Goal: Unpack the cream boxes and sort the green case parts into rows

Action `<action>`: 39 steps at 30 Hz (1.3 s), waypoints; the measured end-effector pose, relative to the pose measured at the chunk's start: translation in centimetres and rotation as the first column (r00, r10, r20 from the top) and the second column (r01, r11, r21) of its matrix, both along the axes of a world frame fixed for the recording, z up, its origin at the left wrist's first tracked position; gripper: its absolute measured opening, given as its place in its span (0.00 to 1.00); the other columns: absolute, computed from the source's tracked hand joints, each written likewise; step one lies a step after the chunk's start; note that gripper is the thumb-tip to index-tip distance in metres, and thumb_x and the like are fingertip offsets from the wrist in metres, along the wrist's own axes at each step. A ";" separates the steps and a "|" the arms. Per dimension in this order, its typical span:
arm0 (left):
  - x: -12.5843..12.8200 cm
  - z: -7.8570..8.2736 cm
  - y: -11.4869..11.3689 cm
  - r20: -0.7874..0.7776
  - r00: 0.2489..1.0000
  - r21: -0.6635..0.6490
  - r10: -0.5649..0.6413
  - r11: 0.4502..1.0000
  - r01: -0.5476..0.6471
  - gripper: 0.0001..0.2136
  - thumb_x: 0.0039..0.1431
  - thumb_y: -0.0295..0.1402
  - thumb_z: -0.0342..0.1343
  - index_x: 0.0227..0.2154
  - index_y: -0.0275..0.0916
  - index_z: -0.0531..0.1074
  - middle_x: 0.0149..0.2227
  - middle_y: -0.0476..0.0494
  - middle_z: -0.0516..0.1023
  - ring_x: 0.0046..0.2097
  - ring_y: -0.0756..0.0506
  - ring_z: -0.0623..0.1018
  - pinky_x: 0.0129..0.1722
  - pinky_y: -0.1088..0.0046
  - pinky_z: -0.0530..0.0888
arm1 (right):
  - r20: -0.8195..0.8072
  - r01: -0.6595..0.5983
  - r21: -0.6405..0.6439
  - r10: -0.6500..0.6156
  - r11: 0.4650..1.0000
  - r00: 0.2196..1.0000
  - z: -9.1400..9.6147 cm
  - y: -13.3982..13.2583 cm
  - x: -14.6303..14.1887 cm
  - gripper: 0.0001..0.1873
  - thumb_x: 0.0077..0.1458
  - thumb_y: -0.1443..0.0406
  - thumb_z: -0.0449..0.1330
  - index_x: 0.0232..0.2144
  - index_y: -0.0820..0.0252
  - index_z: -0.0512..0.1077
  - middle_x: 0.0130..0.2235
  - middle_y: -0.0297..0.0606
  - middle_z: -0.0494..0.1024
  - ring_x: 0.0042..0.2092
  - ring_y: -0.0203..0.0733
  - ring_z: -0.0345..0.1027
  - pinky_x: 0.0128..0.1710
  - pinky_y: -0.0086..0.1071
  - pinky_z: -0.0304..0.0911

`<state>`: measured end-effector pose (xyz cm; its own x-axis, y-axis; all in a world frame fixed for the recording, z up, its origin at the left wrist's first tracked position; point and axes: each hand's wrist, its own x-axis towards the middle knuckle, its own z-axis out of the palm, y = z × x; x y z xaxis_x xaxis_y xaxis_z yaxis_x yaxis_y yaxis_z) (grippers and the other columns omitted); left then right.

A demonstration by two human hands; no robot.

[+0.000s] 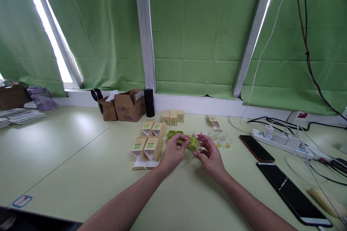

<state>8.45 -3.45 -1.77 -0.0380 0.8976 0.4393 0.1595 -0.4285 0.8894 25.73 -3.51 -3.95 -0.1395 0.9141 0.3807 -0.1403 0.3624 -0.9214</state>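
Observation:
Between my hands is a small green-lidded container (pixel 193 144) with a clear part at its right side and a light cord loop on its left. My left hand (pixel 174 150) is closed, its thumb and forefinger pinching the container near the cord. Curled fingers of my right hand (pixel 211 154) grip the clear side. Just behind my left hand sit several green lids (pixel 171 134), partly hidden. Past my right hand lie several clear plastic cups (pixel 225 141) with yellow spots inside. Open cardboard boxes (pixel 153 145) with green labels stand left of my left hand.
Three closed small boxes (pixel 173 117) stand at the back, and an unfolded box (pixel 214 123) lies to their right. Larger cartons (pixel 130 105) and a black cylinder (pixel 149 102) are by the wall. At right are a phone (pixel 257 148), a tablet-like device (pixel 291 191) and a cabled power strip (pixel 282 140).

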 end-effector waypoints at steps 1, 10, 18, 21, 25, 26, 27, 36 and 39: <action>0.0 0.1 -0.1 -0.029 1.000 0.007 0.003 1.000 -0.002 0.09 0.62 0.39 0.61 0.34 0.38 0.74 0.42 0.39 0.83 0.44 0.42 0.81 0.43 0.66 0.77 | 0.022 0.004 0.009 -0.004 1.000 1.000 0.0 -0.1 0.0 0.31 0.50 0.58 0.73 0.56 0.46 0.70 0.55 0.41 0.75 0.52 0.48 0.72 0.47 0.40 0.72; 0.2 0.0 -0.7 -0.138 0.990 0.032 0.029 0.999 -0.025 0.06 0.64 0.35 0.56 0.33 0.40 0.71 0.43 0.41 0.82 0.45 0.43 0.81 0.42 0.66 0.74 | 0.167 0.079 0.152 -0.105 0.985 0.980 0.2 -0.2 0.2 0.31 0.53 0.61 0.69 0.58 0.50 0.68 0.53 0.42 0.77 0.55 0.51 0.70 0.51 0.45 0.68; 0.0 -0.1 -0.2 -0.016 0.997 0.071 0.075 0.995 -0.074 0.08 0.64 0.38 0.59 0.33 0.39 0.72 0.43 0.38 0.82 0.45 0.42 0.81 0.42 0.66 0.76 | 0.206 0.112 0.169 -0.147 0.979 0.968 0.0 0.4 0.6 0.31 0.53 0.64 0.67 0.59 0.49 0.66 0.53 0.41 0.77 0.55 0.50 0.71 0.53 0.46 0.66; -0.2 0.1 0.2 0.143 0.986 0.040 0.088 0.995 -0.095 0.12 0.60 0.42 0.64 0.32 0.39 0.73 0.42 0.38 0.82 0.42 0.42 0.81 0.39 0.68 0.76 | 0.216 0.129 0.200 -0.172 0.971 0.961 0.0 0.5 0.9 0.31 0.53 0.65 0.66 0.59 0.49 0.66 0.53 0.40 0.77 0.55 0.50 0.71 0.55 0.47 0.66; -0.6 0.1 0.9 0.333 0.938 -0.051 0.098 0.995 -0.085 0.17 0.53 0.46 0.69 0.31 0.38 0.72 0.34 0.43 0.80 0.33 0.47 0.78 0.32 0.72 0.76 | 0.294 0.146 0.259 -0.222 0.955 0.930 0.5 0.4 1.3 0.32 0.52 0.68 0.64 0.59 0.49 0.65 0.54 0.39 0.76 0.55 0.50 0.71 0.58 0.48 0.66; -0.7 0.1 1.0 0.363 0.926 -0.074 0.104 0.994 -0.083 0.18 0.52 0.46 0.70 0.30 0.37 0.71 0.32 0.45 0.79 0.32 0.48 0.78 0.31 0.72 0.76 | 0.326 0.146 0.280 -0.237 0.949 0.915 0.6 0.4 1.5 0.32 0.52 0.68 0.63 0.59 0.48 0.66 0.55 0.39 0.75 0.55 0.50 0.71 0.59 0.48 0.66; -0.7 0.1 1.1 0.386 0.916 -0.094 0.111 0.992 -0.081 0.19 0.51 0.47 0.71 0.30 0.37 0.71 0.31 0.45 0.79 0.31 0.48 0.77 0.31 0.72 0.76 | 0.364 0.137 0.304 -0.248 0.943 0.898 0.8 0.3 1.7 0.31 0.52 0.69 0.63 0.59 0.48 0.66 0.56 0.40 0.74 0.56 0.50 0.71 0.59 0.48 0.66; -1.1 -0.3 1.6 0.434 0.889 -0.174 0.146 0.982 -0.077 0.22 0.47 0.48 0.72 0.30 0.36 0.72 0.30 0.45 0.79 0.31 0.48 0.77 0.30 0.72 0.77 | 0.720 0.094 0.364 -0.345 0.926 0.603 4.5 2.3 6.8 0.23 0.50 0.70 0.63 0.50 0.52 0.75 0.55 0.41 0.73 0.59 0.53 0.67 0.61 0.47 0.61; -1.1 -0.3 1.6 0.426 0.893 -0.182 0.147 0.980 -0.074 0.21 0.47 0.48 0.72 0.31 0.36 0.72 0.30 0.45 0.79 0.31 0.48 0.77 0.32 0.71 0.78 | 0.829 0.125 0.302 -0.325 0.945 0.456 5.3 3.4 10.1 0.23 0.51 0.72 0.62 0.50 0.53 0.74 0.53 0.41 0.75 0.54 0.50 0.70 0.54 0.41 0.64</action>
